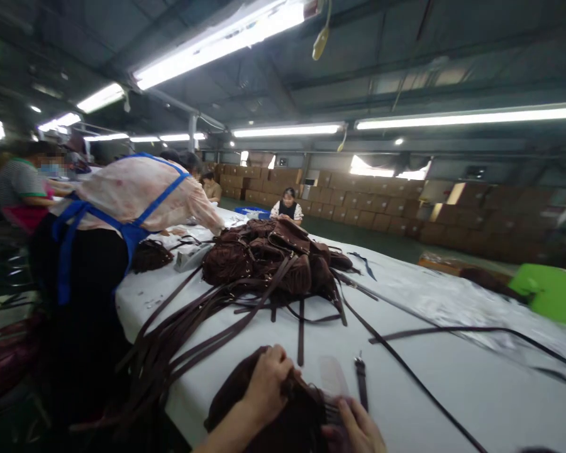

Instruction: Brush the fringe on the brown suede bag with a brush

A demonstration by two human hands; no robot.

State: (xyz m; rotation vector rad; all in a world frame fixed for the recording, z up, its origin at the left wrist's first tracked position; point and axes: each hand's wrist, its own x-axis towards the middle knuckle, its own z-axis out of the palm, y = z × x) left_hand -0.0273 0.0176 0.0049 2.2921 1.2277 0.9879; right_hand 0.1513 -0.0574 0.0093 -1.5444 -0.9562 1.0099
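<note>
A dark brown, soft bag (245, 390) lies at the near edge of the white table, cut off by the bottom of the view. My left hand (270, 380) is closed on its upper edge, fingers curled over the gathered material. My right hand (358, 428) is at the bag's right side with its fingers bent and closed; what lies between them is partly hidden and blurred. Beside those fingers is a pale, translucent flat piece (334, 376) with dark stripes at its lower end. A short dark strap with a metal buckle (361, 380) lies just to the right.
A heap of brown bags (273, 251) with long trailing straps (207, 321) covers the table's middle. Long straps (405, 377) cross the right side. A person in a blue apron (122, 207) leans over the left side. A green chair back (549, 292) stands at right.
</note>
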